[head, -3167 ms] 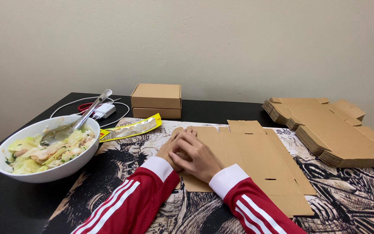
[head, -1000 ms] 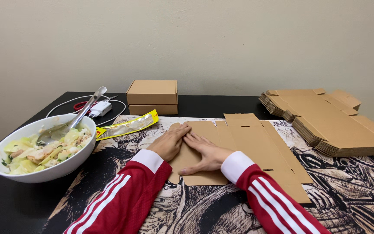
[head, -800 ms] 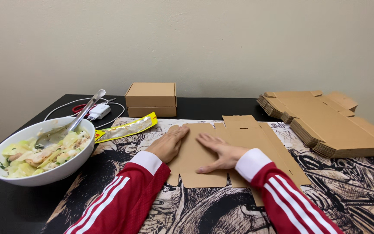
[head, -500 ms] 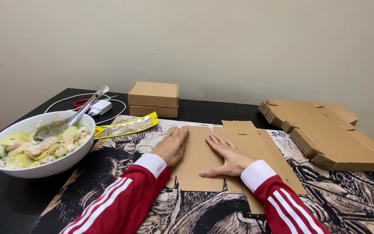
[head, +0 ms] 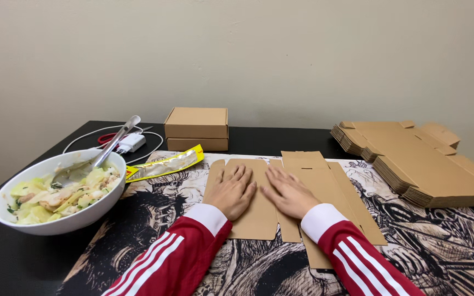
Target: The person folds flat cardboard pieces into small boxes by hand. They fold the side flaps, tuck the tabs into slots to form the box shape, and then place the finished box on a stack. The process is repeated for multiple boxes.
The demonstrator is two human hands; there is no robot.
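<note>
Both hands lie flat, palms down and fingers spread, on a flat cardboard box blank (head: 303,192) in the middle of the patterned mat (head: 154,219): the left hand (head: 232,191) and the right hand (head: 287,193) side by side, gripping nothing. To the left stands a white bowl of food (head: 56,194); two folded boxes (head: 197,129) sit far behind, and a stack of flat blanks (head: 423,164) lies to the right.

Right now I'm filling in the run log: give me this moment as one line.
left hand: flat on cardboard blank | right hand: flat on same blank | stack of blanks: far right
</note>
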